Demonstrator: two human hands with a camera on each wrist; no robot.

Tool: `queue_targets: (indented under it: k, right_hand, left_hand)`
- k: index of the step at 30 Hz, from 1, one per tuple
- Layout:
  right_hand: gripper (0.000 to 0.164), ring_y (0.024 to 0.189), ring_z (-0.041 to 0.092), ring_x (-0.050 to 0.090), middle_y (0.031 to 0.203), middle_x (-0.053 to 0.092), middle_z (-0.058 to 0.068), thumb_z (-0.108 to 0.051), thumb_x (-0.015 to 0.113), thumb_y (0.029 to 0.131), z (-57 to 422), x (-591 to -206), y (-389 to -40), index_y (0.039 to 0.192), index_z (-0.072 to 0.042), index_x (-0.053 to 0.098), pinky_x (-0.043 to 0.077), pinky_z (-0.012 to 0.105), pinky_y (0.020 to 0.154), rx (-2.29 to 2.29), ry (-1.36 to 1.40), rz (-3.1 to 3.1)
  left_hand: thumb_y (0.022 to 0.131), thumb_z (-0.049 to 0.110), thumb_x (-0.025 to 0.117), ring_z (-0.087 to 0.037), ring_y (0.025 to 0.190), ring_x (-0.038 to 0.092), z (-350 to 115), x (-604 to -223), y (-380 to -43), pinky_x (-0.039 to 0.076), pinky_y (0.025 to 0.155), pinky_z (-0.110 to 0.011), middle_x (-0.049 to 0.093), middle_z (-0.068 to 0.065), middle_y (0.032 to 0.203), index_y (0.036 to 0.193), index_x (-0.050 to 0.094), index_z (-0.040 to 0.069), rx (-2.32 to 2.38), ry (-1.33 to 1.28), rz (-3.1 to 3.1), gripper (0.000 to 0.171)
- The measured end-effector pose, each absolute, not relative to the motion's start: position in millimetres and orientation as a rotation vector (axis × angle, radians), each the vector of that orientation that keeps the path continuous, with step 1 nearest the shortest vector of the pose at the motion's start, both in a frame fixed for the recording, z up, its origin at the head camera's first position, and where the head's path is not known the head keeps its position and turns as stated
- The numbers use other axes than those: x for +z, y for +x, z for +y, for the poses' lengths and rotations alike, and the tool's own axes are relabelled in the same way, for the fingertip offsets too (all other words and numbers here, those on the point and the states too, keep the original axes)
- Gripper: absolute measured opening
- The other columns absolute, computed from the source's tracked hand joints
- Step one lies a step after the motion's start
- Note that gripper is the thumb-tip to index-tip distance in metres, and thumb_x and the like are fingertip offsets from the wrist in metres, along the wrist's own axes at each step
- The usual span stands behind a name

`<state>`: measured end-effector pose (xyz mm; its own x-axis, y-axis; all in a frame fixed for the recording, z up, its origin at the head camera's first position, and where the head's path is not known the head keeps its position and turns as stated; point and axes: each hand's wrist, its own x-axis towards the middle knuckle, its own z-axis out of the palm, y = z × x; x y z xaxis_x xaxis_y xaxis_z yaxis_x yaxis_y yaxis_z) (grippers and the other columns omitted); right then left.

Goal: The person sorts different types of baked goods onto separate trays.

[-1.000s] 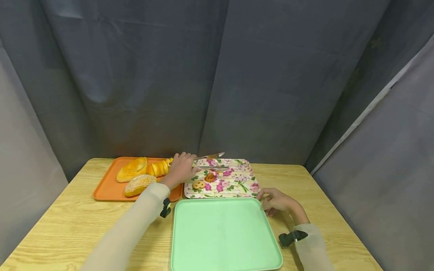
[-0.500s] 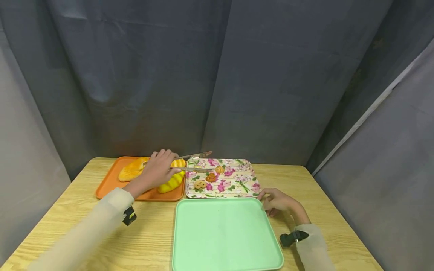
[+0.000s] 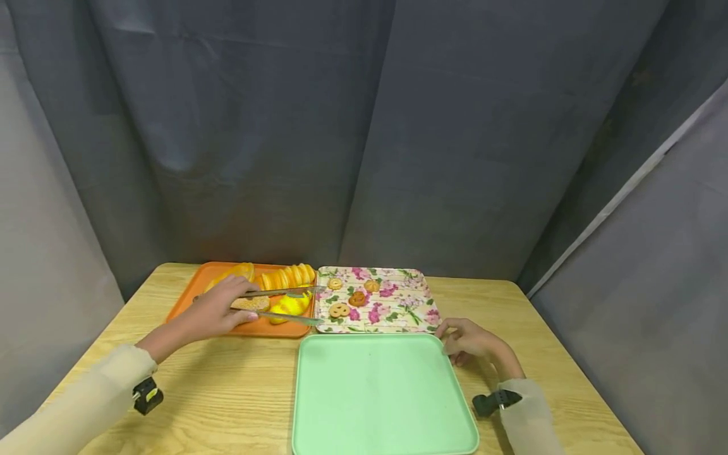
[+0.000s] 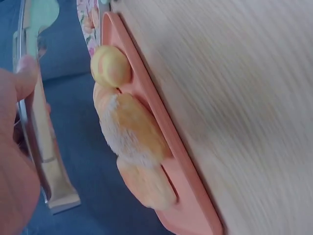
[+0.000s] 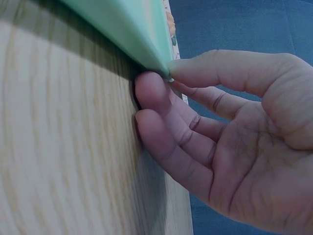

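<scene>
My left hand (image 3: pixel 216 309) holds a pair of metal tongs (image 4: pixel 45 142), their arms spread and pointing right over the orange tray (image 3: pixel 183 311). Beneath and beside the tongs lie a sesame-topped bun (image 3: pixel 250 304), a round yellow striped bun (image 3: pixel 289 308) and a ridged golden loaf (image 3: pixel 291 276). Partly behind the hand is a flat, glossy bread (image 3: pixel 239 270). At the far right corner of the light green tray (image 3: pixel 381 392), my right hand (image 3: pixel 469 341) pinches the rim. In the right wrist view its thumb is on the rim, with curled fingers below.
A floral tray (image 3: pixel 406 319) stands behind the green one, touching or nearly touching the orange tray. Several small cookies lie on it, among them a pretzel-shaped one (image 3: pixel 339 309). Grey curtains (image 3: pixel 273 158) enclose the wooden table (image 3: pixel 250 385) at the back and sides.
My left hand has moved left with the tongs, from the floral tray to over the orange tray, and the tongs' arms now reach above the breads. The right hand stays at the green tray's corner.
</scene>
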<state>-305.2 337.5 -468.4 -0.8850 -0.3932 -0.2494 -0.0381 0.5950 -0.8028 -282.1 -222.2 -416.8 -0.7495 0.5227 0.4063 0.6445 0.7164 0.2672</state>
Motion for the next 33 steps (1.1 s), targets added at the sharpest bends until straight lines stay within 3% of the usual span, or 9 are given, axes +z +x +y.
queue_targets:
  k: [9,14,18,25,33]
  right_hand:
    - [0.032,0.062,0.023,0.062,0.079,0.066,0.027,0.0,0.064,0.089,339.7,-468.2,-304.2,0.121,0.003,0.059,0.053,0.037,0.059,-1.233,-0.366,2.412]
    - [0.033,0.062,0.023,0.062,0.079,0.066,0.028,0.0,0.064,0.089,340.9,-470.4,-304.6,0.121,0.004,0.059,0.053,0.037,0.058,-1.244,-0.36,2.404]
    - [0.032,0.062,0.023,0.062,0.079,0.066,0.026,0.0,0.065,0.089,341.4,-472.5,-305.3,0.121,0.003,0.059,0.053,0.037,0.059,-1.241,-0.361,2.409]
    - [0.032,0.063,0.022,0.062,0.079,0.066,0.024,0.0,0.065,0.089,340.7,-470.7,-305.7,0.12,0.004,0.059,0.053,0.036,0.059,-1.236,-0.375,2.4]
    - [0.031,0.063,0.023,0.063,0.078,0.067,0.023,0.0,0.065,0.089,338.2,-467.7,-306.5,0.119,0.004,0.059,0.054,0.035,0.059,-1.211,-0.395,2.405]
  left_hand:
    - [0.091,0.031,0.077,-0.024,0.111,0.06,-240.5,-429.3,-262.1,0.05,0.094,-0.05,0.065,0.0,0.12,0.127,0.065,0.012,-0.554,-1.022,-2.736,0.042]
    - [0.092,0.032,0.075,-0.044,0.129,0.055,-243.2,-438.7,-257.8,0.039,0.108,-0.065,0.066,-0.009,0.126,0.127,0.066,0.012,-0.584,-1.036,-2.796,0.041]
    - [0.094,0.032,0.073,-0.053,0.138,0.044,-247.6,-444.5,-256.2,0.036,0.108,-0.069,0.063,-0.016,0.134,0.129,0.065,0.011,-0.613,-0.999,-2.847,0.042]
    - [0.094,0.031,0.074,-0.031,0.119,0.059,-257.3,-448.8,-255.7,0.049,0.097,-0.055,0.065,0.001,0.121,0.126,0.065,0.016,-0.584,-0.989,-2.858,0.036]
    - [0.095,0.031,0.073,-0.029,0.115,0.06,-263.2,-451.0,-255.9,0.05,0.093,-0.053,0.065,0.0,0.119,0.126,0.065,0.015,-0.598,-0.99,-2.89,0.036]
